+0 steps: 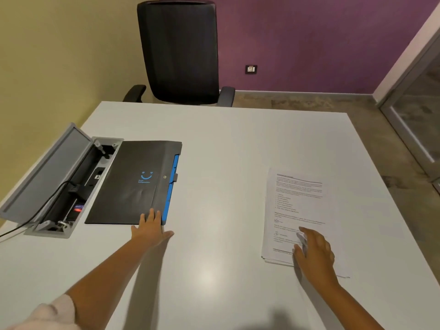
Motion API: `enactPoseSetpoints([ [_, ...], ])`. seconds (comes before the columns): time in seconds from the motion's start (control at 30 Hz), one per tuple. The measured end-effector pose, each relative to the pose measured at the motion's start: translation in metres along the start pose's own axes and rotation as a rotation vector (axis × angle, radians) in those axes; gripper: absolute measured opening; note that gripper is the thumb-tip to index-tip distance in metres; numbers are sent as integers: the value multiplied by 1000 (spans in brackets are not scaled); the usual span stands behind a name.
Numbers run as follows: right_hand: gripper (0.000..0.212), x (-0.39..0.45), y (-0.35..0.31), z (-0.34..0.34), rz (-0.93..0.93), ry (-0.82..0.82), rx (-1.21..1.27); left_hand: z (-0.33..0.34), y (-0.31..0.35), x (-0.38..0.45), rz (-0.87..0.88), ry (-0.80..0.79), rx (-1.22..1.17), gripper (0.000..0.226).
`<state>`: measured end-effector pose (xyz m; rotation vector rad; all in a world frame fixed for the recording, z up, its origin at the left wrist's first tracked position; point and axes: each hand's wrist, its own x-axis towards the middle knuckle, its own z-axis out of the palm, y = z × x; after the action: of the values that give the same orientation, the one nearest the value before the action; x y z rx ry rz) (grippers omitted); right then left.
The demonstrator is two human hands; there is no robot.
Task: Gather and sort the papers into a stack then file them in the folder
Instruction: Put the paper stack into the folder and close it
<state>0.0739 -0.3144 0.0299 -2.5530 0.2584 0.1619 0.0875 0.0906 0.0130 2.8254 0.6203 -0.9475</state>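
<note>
A white surface (214,163) fills most of the view, and set into its left side is a cable box (69,186) with its grey lid (45,172) tilted open and a black cable (35,215) running out of it. Beyond the far edge stands a black office chair (179,51). Behind it a purple wall (309,44) carries a socket plate (251,69), meeting a yellow wall (59,55) on the left.
</note>
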Motion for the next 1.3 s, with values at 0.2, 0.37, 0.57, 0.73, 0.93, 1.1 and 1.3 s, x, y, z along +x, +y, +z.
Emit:
enactPoseSetpoints([
  [0.2, 45, -2, -2, 4, -18, -24, 13, -7, 3, -1, 130, 107, 171, 69],
  [0.37, 45, -6, -7, 7, -56, -44, 16, -7, 13, -4, 157, 291, 179, 49],
  [0.57, 44, -6, -6, 0, -78, -42, 12, 0, 14, -2, -60, 294, 198, 61],
  [0.73, 42, -5, -13, -1, -84, -32, 44, -15, 4, 0, -182, 305, 219, 64],
  [0.93, 43, -11, -14, 3, -92, -48, 66, -38, -21, -3, -187, 431, 121, 53],
  [1.1, 43, -17, -15, 2, -107, -56, 80, -68, -20, -25, -178, 659, -146, 58],
  [1.3, 42, -25, -17, 2, -141, -54, 72, -85, -7, -65, -55, 938, -414, 43],
])
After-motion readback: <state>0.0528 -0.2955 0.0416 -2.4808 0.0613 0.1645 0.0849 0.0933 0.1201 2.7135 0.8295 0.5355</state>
